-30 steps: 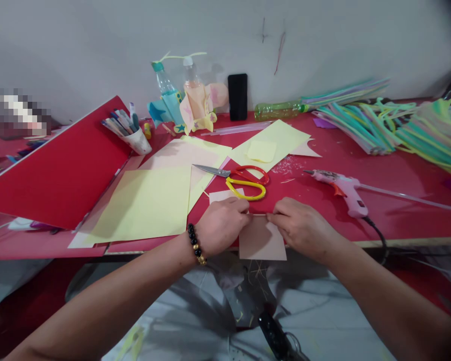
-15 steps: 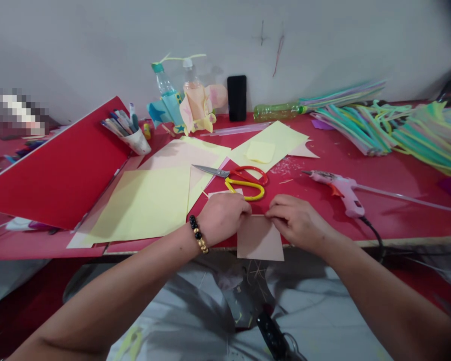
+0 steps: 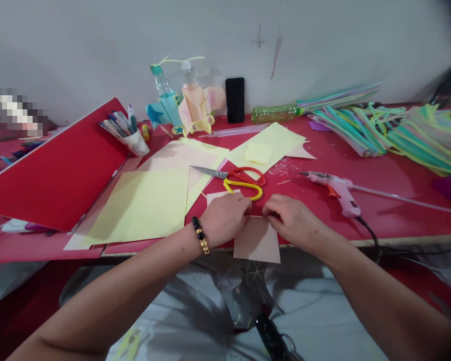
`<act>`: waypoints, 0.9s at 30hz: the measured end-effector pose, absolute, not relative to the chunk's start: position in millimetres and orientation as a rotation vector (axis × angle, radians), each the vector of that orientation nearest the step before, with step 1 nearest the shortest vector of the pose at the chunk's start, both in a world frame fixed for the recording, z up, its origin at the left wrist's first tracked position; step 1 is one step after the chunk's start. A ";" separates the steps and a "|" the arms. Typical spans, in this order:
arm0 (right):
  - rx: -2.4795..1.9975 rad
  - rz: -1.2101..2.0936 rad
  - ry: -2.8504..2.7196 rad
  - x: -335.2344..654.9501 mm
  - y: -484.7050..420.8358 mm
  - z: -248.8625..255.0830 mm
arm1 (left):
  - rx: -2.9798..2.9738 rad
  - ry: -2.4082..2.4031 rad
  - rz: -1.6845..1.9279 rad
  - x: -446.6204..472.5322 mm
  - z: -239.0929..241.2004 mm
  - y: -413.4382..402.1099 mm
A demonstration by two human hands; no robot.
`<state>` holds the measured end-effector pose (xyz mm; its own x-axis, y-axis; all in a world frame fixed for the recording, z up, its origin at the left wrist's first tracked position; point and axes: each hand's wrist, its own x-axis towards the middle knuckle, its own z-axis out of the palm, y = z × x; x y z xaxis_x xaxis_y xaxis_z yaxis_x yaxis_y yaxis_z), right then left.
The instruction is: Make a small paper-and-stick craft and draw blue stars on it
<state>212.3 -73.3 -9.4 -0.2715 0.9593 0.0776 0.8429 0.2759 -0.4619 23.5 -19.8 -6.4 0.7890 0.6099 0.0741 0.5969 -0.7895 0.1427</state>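
Beige card (image 3: 257, 241) with top edge pinched by fingers of L hand (image 3: 224, 218), R hand (image 3: 293, 219).

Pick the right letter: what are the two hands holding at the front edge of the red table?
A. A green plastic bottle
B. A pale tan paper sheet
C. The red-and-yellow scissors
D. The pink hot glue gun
B: the left hand and the right hand both pinch the top edge of the pale tan paper sheet.

Head-worn view, facing forward and down; close above the hands (image 3: 295, 220), red table (image 3: 398, 225), wall (image 3: 97, 45) beyond
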 end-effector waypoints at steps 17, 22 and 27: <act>-1.540 0.898 -1.700 216.1 -75.7 -10.0 | 2.376 0.982 0.510 18.9 -1.5 -19.7; -1.513 1.014 -1.487 214.1 -74.7 -13.1 | 2.068 0.932 0.640 15.0 -7.6 -17.6; -1.485 1.043 -1.391 211.7 -75.0 -16.6 | 1.749 0.872 0.654 13.6 -17.8 -12.6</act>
<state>211.7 -75.0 -16.6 0.0429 0.9986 -0.0315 0.3103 -0.0433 -0.9497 13.6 -12.6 -17.8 0.5883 0.8083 0.0228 0.2479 -0.2071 0.9464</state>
